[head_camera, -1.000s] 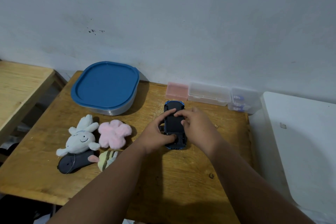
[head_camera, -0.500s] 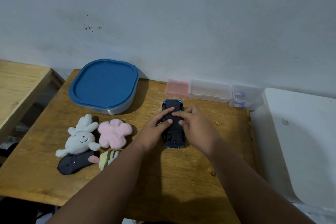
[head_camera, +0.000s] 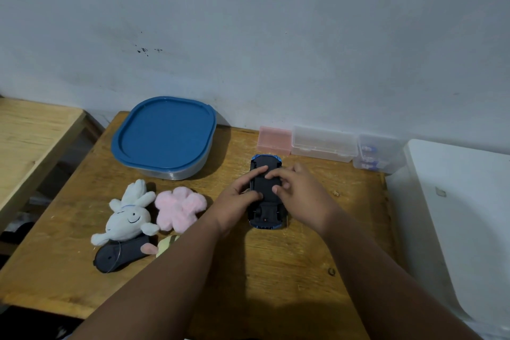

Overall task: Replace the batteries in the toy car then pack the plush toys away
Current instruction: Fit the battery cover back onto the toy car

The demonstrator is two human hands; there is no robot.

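Car point(head_camera: 267, 212) belly-up on worktop point(head_camera: 276, 270), toward back edge, near boxes point(head_camera: 323, 143). Left hand point(head_camera: 237, 201) grips car's left side, finger and thumb on underside. Right hand point(head_camera: 300, 196) pinches at middle panel, likely battery cover. Advice: pin body down, work cover off evenly, no sideways prying.

Pale wall point(head_camera: 276, 22) behind a wooden table point(head_camera: 265, 270) — second table point(head_camera: 33, 130) left
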